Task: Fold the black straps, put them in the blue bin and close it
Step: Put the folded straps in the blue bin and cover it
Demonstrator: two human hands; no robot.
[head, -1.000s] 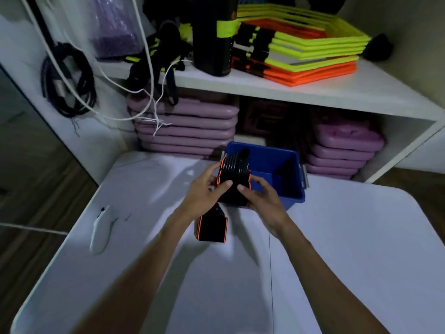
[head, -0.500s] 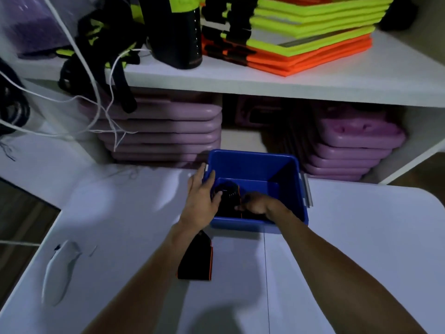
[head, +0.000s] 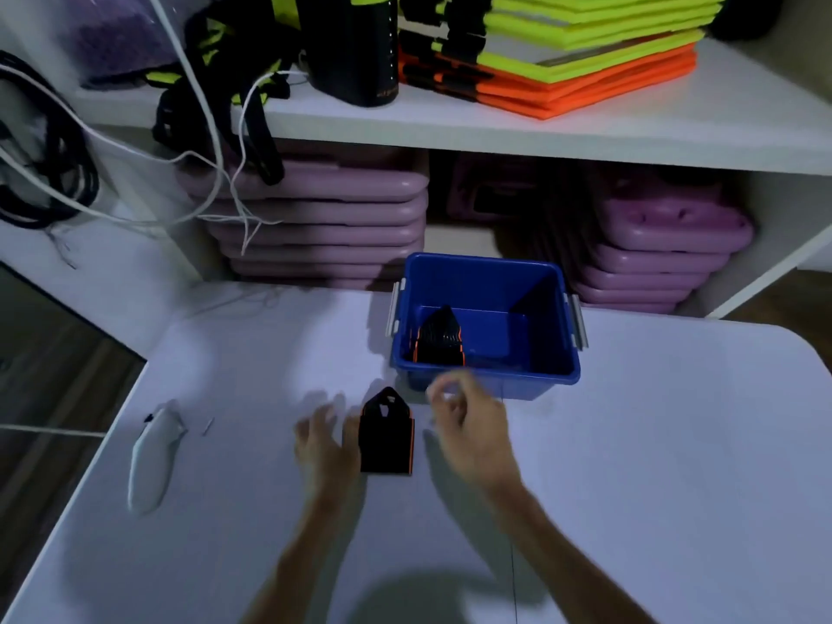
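Landmark: blue bin (head: 486, 380), open-topped, no lid on it, at the far side of the white table (head: 675, 466)

Left of the bin, well apart, near the table's left edge: a white handheld device (head: 151, 461) lying flat, with a small sliver just beside it

Left hand (head: 322, 443), nearer the camera than the bin and to its left: palm down, low over the table, fingers spread and pointing away; blurred. It holds nothing; its thumb side is just beside the folded black strap (head: 387, 436); contact cannot be told

That strap, black with orange edging, lies flat on the table just in front of the bin's near-left corner, apart from the wall

Right hand (head: 470, 425), just in front of the bin's near wall: raised above the table, fingers loosely curled, blurred; nothing in its grip

Bare tabletop lies between strap and white device, and runs wide to the right of the bin

In the bin: one folded strap bundle (head: 440, 337), black with orange trim, upright in the near-left part; the remaining floor is bare blue

Behind the bin: white shelf (head: 450, 128), purple pads (head: 324, 227) stacked under it
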